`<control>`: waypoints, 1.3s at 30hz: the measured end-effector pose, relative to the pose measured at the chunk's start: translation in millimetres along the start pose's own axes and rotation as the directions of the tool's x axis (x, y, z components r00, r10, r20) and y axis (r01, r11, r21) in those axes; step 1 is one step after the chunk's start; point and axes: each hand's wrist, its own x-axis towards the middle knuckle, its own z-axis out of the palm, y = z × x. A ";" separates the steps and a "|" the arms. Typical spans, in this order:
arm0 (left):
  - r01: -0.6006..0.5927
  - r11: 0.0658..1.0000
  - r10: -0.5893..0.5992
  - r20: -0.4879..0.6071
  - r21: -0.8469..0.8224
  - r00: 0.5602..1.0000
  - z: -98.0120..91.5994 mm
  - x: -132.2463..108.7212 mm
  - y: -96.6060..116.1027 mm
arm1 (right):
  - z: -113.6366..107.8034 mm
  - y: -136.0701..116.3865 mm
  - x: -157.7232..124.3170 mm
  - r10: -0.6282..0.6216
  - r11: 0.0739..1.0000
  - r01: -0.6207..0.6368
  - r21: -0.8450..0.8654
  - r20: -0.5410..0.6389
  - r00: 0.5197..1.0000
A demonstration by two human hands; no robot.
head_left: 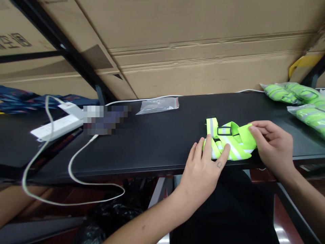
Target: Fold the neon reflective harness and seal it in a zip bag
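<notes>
A neon yellow-green reflective strap harness (235, 147) lies folded on the black table, near its front edge. Silver-white stripes run along its bands, and a black buckle (224, 130) shows on top. My left hand (203, 162) rests on the near left part of the bundle, fingers spread and pressing lightly. On the other side, my right hand (273, 144) pinches the harness's right corner between thumb and forefinger, the other fingers curled. A clear zip bag (158, 105) lies flat farther back, apart from both hands.
Several bagged neon harnesses (308, 112) sit at the right. On the left are a white power strip (59, 125), a looping white cable (72, 166), a blurred-out object (106, 119) and dark blue printed items (33, 98). Cardboard (203, 71) walls the back; a black shelf post (86, 76) stands left.
</notes>
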 end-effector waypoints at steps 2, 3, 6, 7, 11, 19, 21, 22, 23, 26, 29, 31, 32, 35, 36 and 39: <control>-0.006 1.000 0.006 0.003 -0.005 1.000 0.0 0.1 -0.2 | -1.1 1.6 3.1 -0.006 1.000 0.005 0.006 0.077 0.997; -0.009 1.000 0.009 0.004 -0.008 1.000 -0.2 0.2 -0.5 | -2.3 3.6 5.2 -0.024 1.000 0.024 -0.003 0.131 0.991; -0.011 1.000 0.011 0.013 -0.017 1.000 -1.8 1.4 -1.5 | -8.2 10.7 11.6 -0.118 0.988 0.140 -0.070 0.254 0.960; -0.009 1.000 0.010 0.022 -0.024 1.000 -2.6 2.0 -1.6 | -10.7 12.4 13.4 -0.141 0.979 0.176 -0.103 0.284 0.948; 0.006 0.998 -0.002 0.049 -0.063 0.999 -4.5 3.8 -0.4 | -20.6 13.9 19.2 -0.117 0.971 0.191 -0.147 0.405 0.907; 0.002 0.999 -0.002 -0.022 -0.033 1.000 -0.9 4.2 4.8 | -23.4 16.6 34.3 -0.028 1.000 0.022 0.017 0.644 0.764; -0.001 0.999 0.000 -0.025 -0.040 1.000 -1.6 5.5 4.9 | -20.3 16.0 32.6 -0.072 0.997 0.078 0.018 0.621 0.780; 0.001 0.999 -0.002 -0.024 -0.043 1.000 -2.2 6.2 4.8 | -18.5 15.7 30.3 -0.099 0.993 0.117 0.007 0.586 0.804; 0.003 0.999 -0.004 -0.019 -0.047 1.000 -2.8 6.9 4.5 | -16.9 15.7 27.3 -0.134 0.986 0.164 -0.009 0.536 0.834; -0.002 0.998 0.003 0.007 -0.066 1.000 -4.8 8.6 3.2 | -13.9 17.3 17.3 -0.291 0.934 0.344 -0.093 0.358 0.887; -0.016 0.997 0.018 0.021 -0.080 1.000 -5.6 9.0 2.0 | -15.2 20.2 14.4 -0.428 0.859 0.490 -0.148 0.318 0.846; -0.017 0.996 0.019 0.020 -0.083 1.000 -5.3 8.7 1.6 | -17.1 21.6 18.7 -0.485 0.821 0.564 -0.090 0.413 0.771; -0.017 0.996 0.019 0.018 -0.085 1.000 -4.9 8.4 1.5 | -17.9 22.0 22.3 -0.506 0.805 0.591 -0.045 0.470 0.723; -0.018 0.996 0.020 0.014 -0.089 1.000 -3.7 7.8 1.7 | -19.0 20.4 34.8 -0.549 0.758 0.652 0.035 0.575 0.607; -0.019 0.996 0.021 0.016 -0.089 1.000 -3.5 7.6 1.7 | -19.1 19.1 38.4 -0.563 0.734 0.678 0.033 0.588 0.581; -0.018 0.996 0.021 0.025 -0.090 0.999 -3.4 7.4 1.6 | -19.3 14.8 44.9 -0.625 0.630 0.776 0.001 0.594 0.507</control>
